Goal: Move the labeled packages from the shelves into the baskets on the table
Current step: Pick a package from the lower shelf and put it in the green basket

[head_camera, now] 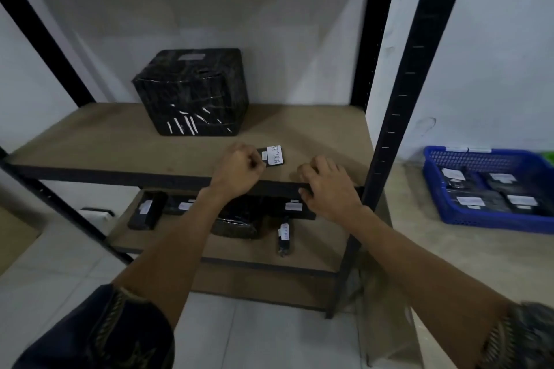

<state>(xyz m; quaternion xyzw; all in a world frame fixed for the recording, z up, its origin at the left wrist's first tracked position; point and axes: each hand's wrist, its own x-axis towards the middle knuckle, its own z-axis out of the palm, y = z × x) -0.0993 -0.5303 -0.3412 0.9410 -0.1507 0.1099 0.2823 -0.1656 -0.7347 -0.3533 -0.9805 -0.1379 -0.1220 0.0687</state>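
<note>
Sleeves low in shot, both arms stretched forward. Lower shelf carries more labelled packs. Right hand grips the shelf lip, fingers bent over it, a good brace. Left hand sits at the RETURN pack, fingers curled tight against its left edge; pinched or not, can't tell. It lies flat near the front, so best slide it to the lip, then lift. Big box behind, well apart. Post stands between shelf and blue basket: swing out front, around it.
</note>
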